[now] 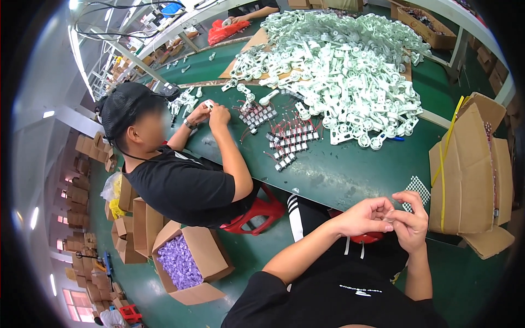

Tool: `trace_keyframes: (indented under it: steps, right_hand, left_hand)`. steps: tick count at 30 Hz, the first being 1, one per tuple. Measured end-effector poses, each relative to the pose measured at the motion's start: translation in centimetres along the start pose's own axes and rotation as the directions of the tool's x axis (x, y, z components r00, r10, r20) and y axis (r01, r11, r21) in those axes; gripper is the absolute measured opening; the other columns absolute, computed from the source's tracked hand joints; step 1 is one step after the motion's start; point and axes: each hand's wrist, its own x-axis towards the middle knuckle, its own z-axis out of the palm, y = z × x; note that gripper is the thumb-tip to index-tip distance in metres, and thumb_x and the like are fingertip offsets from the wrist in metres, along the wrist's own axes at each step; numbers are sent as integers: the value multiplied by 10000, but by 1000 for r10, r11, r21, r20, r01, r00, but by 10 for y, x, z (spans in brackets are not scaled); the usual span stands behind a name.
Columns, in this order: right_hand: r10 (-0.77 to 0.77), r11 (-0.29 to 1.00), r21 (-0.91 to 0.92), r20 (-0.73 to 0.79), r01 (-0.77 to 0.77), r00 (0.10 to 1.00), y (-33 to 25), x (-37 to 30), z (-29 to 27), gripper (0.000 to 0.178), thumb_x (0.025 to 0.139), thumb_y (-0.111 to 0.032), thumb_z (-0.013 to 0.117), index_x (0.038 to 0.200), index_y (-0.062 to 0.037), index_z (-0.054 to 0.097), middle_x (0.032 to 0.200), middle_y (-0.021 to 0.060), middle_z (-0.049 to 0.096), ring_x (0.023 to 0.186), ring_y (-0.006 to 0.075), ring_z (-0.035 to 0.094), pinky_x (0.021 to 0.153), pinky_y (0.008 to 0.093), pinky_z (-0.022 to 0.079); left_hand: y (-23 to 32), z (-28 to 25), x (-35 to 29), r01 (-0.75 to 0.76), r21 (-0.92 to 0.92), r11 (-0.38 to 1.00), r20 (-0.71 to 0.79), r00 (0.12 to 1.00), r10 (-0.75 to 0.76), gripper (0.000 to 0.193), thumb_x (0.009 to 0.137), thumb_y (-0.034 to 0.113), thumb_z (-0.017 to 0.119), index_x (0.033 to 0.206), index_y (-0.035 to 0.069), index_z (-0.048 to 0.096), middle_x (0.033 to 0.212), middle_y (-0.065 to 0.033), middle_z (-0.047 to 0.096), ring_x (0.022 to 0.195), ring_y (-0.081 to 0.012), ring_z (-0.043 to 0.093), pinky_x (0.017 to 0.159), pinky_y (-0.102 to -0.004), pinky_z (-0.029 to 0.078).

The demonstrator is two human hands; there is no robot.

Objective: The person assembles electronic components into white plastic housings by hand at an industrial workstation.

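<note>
My left hand [362, 217] and my right hand [411, 220] meet over my lap, just off the table's near edge. Thumbs and fingertips of both are pinched together. Whatever lies between them is too small or too hidden to name. Close beyond my right hand, a white perforated sheet [416, 191] lies on the green table [339, 175]. Farther off are rows of small grey block-shaped parts with red wires [295, 139]. Behind those rises a large heap of pale white plastic parts [350, 71], each with a round end and a handle-like arm.
On my left a co-worker [180, 180] holds a small white part over the table. Another person's arm [257, 13] shows at the far side by a red bag [221, 33]. An open carton [470, 169] stands right; a carton of purple pieces [180, 262] sits on the floor.
</note>
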Motion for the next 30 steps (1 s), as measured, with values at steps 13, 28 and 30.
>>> trace_keyframes:
  steps: [13, 28, 30]
  right_hand:
    - [-51, 954, -292, 65, 68, 997, 1, 7, -1, 230, 742, 87, 743, 951, -6, 770, 1069, 150, 730, 1006, 366, 697, 849, 443, 583]
    - [225, 971, -107, 133, -212, 965, 19, -9, 7, 195, 908, 145, 671, 1017, 24, 777, 904, 147, 742, 760, 270, 748, 681, 353, 579]
    - [329, 944, -26, 186, -330, 926, 21, -16, 2, 178, 914, 144, 664, 1009, 35, 768, 890, 143, 741, 732, 244, 747, 663, 341, 582]
  left_hand:
    - [14, 16, -23, 51, -37, 998, -266, 962, -59, 324, 1086, 104, 722, 1340, -2, 549, 1175, -98, 747, 998, -139, 740, 879, -288, 606]
    - [-21, 13, -27, 51, 231, 972, -432, 900, 55, 173, 975, 71, 875, 1041, 7, 728, 1329, -113, 661, 1115, -104, 690, 929, -273, 576]
    - [-14, 8, -31, -33, 339, 940, -425, 886, 185, 134, 968, 107, 879, 1029, 17, 801, 1559, -158, 522, 1358, -175, 587, 1102, -360, 508]
